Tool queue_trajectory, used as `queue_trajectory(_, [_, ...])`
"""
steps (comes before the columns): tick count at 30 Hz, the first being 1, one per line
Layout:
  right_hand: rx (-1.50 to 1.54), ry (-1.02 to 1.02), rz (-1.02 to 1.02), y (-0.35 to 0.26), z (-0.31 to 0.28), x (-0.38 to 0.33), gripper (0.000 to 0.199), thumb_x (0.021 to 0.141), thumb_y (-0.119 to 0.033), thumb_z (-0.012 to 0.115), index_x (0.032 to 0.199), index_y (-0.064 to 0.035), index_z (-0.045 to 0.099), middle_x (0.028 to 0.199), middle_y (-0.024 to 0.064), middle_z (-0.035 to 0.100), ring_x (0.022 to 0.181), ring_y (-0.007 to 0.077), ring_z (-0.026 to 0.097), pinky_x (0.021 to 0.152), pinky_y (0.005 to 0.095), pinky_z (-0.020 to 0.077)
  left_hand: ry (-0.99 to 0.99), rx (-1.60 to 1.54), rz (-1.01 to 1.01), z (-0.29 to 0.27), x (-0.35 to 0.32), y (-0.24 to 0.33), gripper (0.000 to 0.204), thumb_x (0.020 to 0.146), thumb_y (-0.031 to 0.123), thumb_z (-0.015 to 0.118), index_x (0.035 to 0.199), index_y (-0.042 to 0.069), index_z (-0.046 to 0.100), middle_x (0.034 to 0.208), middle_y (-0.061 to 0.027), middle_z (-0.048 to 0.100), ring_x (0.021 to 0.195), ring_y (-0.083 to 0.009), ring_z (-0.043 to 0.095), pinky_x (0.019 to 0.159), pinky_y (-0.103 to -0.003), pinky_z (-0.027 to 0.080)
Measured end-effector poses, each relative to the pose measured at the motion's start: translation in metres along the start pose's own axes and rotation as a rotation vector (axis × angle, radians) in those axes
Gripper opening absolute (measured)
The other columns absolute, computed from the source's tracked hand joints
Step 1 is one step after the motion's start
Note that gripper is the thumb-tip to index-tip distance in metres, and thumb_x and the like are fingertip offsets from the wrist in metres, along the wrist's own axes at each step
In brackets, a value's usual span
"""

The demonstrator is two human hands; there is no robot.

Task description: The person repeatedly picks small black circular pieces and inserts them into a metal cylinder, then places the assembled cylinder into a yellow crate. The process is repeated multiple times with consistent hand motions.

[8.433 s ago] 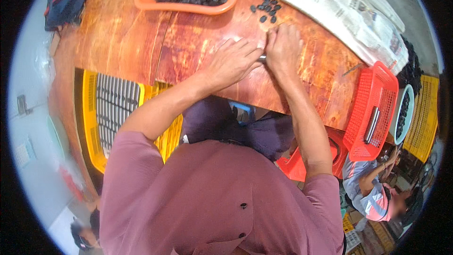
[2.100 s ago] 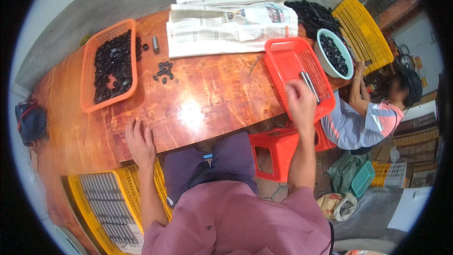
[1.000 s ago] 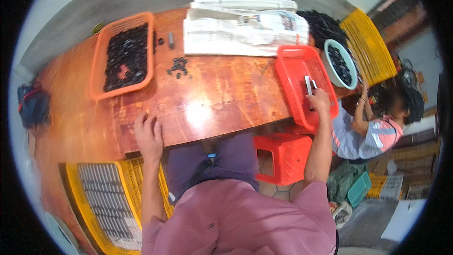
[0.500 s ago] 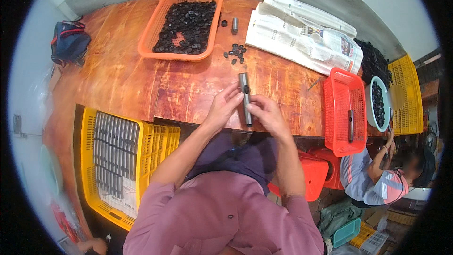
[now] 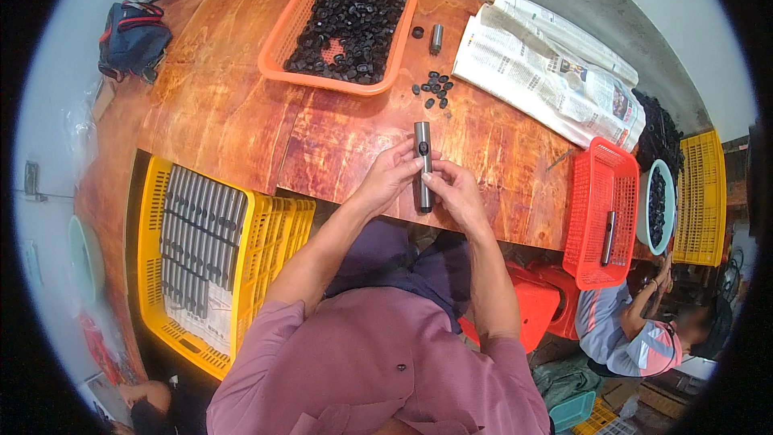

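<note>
Upright in the picture, a grey metal tube (image 5: 423, 133) with a black oval piece set in its side is held between both hands above the table's near edge. My left hand (image 5: 394, 171) grips its middle with thumb and fingers. On the other side, my right hand (image 5: 453, 192) is closed on its lower half, thumb against the metal. The tube's lower end is dark. Beyond it lie several small black oval pieces (image 5: 436, 87) on the wooden table (image 5: 217, 105). Farther back stand a short metal tube (image 5: 436, 39) and a black ring (image 5: 418, 32).
An orange basket (image 5: 271, 64) of black pieces sits at the back. Newspapers (image 5: 515, 64) lie to its right. A red basket (image 5: 592, 221) holds one tube, beside a pale bowl (image 5: 649, 229) of black pieces. Lower left, a yellow crate (image 5: 250, 266) holds rows of tubes. A co-worker (image 5: 636, 326) sits at right.
The view has shifted, so the table's things appear farther right. The tube has turned in my fingers, and its black oval piece now faces up more fully. Both hands keep hold of it.
</note>
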State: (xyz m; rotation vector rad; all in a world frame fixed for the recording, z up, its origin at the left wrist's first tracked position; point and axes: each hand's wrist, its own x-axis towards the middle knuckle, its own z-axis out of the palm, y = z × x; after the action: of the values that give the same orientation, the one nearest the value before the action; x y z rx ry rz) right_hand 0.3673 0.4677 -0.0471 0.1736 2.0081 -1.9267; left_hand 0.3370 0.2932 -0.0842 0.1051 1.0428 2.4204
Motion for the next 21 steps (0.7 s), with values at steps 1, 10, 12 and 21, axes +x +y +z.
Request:
queue_trajectory(1, [-0.024,0.003,0.036,-0.008,-0.002,-0.001,0.025,0.097,-0.014,0.068,0.115,0.0024,0.070,0.085,0.0021,0.069,0.076,0.0095,0.062,0.067,0.0264,0.0494,-0.002,-0.014,-0.002,-0.001,0.001,0.000,0.050,0.102,0.011,0.060,0.145,-0.004,0.041,0.129,-0.0192,0.062,0.118,-0.0253,0.064,0.103,-0.039,0.053])
queue_trajectory(10, [-0.703,0.425,-0.570,-0.024,-0.039,0.085,0.026,0.093,-0.014,0.065,0.115,-0.0013,0.068,0.117,0.0178,0.068,0.112,0.0335,0.064,0.095,0.0412,0.0506,0.081,-0.114,-0.029,-0.001,0.004,0.003,0.044,0.104,0.010,0.054,0.144,-0.004,0.040,0.124,-0.0190,0.060,0.111,-0.0288,0.064,0.100,-0.043,0.055])
queue_trajectory(12, [-0.839,0.381,-0.728,-0.036,-0.031,0.110,0.036,0.092,-0.017,0.067,0.125,-0.0026,0.066,0.137,0.0200,0.060,0.130,0.0363,0.055,0.108,0.0436,0.0449,0.070,-0.128,-0.024,-0.002,0.004,0.004,0.043,0.104,0.010,0.054,0.143,-0.004,0.041,0.123,-0.0188,0.060,0.109,-0.0284,0.064,0.099,-0.043,0.056])
queue_trajectory(21, [-1.107,0.356,-1.004,-0.019,-0.012,0.150,0.027,0.091,-0.013,0.063,0.114,0.0000,0.066,0.122,0.0173,0.061,0.119,0.0369,0.054,0.101,0.0453,0.0465,0.052,-0.107,0.009,0.003,0.000,0.010,0.043,0.104,0.010,0.055,0.143,-0.003,0.041,0.122,-0.0188,0.060,0.109,-0.0278,0.064,0.098,-0.041,0.055])
